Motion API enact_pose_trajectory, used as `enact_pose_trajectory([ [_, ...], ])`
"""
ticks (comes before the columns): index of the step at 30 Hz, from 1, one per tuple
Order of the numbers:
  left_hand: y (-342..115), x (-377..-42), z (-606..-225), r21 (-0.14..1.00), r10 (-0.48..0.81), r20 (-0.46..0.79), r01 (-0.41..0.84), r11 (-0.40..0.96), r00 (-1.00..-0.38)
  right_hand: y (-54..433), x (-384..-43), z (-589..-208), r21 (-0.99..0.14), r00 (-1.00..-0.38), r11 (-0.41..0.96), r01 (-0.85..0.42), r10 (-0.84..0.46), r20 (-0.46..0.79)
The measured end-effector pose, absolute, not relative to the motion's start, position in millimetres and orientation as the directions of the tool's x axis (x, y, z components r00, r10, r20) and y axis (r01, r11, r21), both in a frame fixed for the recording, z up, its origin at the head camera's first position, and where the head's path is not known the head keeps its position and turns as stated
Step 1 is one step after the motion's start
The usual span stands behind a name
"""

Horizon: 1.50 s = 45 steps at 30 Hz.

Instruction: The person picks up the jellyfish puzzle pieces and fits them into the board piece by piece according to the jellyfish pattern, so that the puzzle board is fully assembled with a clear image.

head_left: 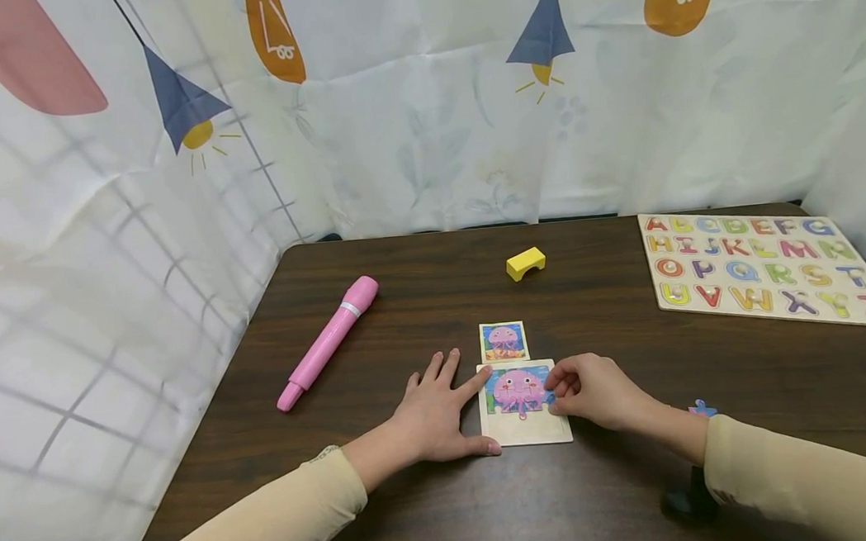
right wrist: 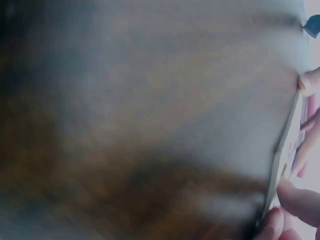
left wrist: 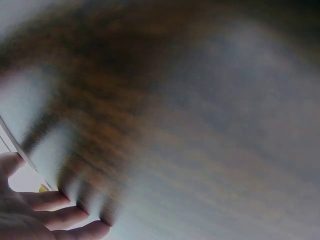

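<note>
A wooden jigsaw board (head_left: 528,432) lies between the hands; joined pieces make a pink jellyfish (head_left: 518,388) in its upper part, with bare wood below. The left hand (head_left: 434,411) lies flat with fingers spread, its forefinger at the board's upper left corner and its thumb at the lower left. At the right side of the picture, the right hand (head_left: 597,390) pinches a puzzle piece between thumb and curled forefinger, largely hidden by the fingers. In the right wrist view the right thumb (right wrist: 300,200) is at the board's edge (right wrist: 285,155). A small jellyfish picture card (head_left: 503,342) touches the board's top.
Left of the board lies a pink marker-shaped stick (head_left: 326,343). A yellow arched block (head_left: 525,263) sits farther back. The alphabet puzzle board (head_left: 768,271) is at the back right. Beside the right sleeve are a small blue and pink piece (head_left: 702,408) and a dark object (head_left: 689,503).
</note>
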<state>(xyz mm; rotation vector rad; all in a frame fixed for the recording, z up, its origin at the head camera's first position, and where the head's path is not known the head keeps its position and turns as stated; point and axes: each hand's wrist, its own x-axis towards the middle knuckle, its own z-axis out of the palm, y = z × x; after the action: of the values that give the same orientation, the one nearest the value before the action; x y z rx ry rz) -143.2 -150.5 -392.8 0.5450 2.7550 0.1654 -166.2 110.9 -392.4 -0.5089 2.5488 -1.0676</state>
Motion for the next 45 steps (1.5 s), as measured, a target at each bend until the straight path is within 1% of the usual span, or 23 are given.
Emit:
enact_pose_trajectory([
  [5, -151, -143, -392, 0.178, 0.389, -0.291, 0.35, 0.92, -0.874, 109, -171, -392, -0.736, -0.885, 0.658, -0.16, -0.426, -0.189],
  [11, -151, -142, -392, 0.174, 0.387, -0.292, 0.349, 0.921, -0.875, 99, -172, -392, -0.698, -0.913, 0.707, -0.114, -0.351, -0.206],
  [17, -151, -143, -391, 0.174, 0.389, -0.289, 0.352, 0.92, -0.875, 94, -174, -392, -0.667, -0.924, 0.739, -0.101, -0.318, -0.211],
  [23, -151, -143, -392, 0.179, 0.392, -0.29, 0.353, 0.919, -0.873, 96, -177, -390, -0.657, -0.92, 0.747, -0.096, -0.319, -0.227],
  [32, -150, -142, -393, 0.178, 0.396, -0.284, 0.358, 0.916, -0.873, 109, -178, -391, -0.71, -0.901, 0.702, -0.061, -0.345, -0.263],
  [36, -149, -142, -392, 0.177, 0.402, -0.281, 0.365, 0.914, -0.872, 113, -180, -390, -0.709, -0.893, 0.703, -0.047, -0.347, -0.285],
  [45, -149, -142, -391, 0.178, 0.388, -0.287, 0.35, 0.92, -0.876, 111, -181, -387, -0.702, -0.892, 0.708, -0.079, -0.364, -0.266],
])
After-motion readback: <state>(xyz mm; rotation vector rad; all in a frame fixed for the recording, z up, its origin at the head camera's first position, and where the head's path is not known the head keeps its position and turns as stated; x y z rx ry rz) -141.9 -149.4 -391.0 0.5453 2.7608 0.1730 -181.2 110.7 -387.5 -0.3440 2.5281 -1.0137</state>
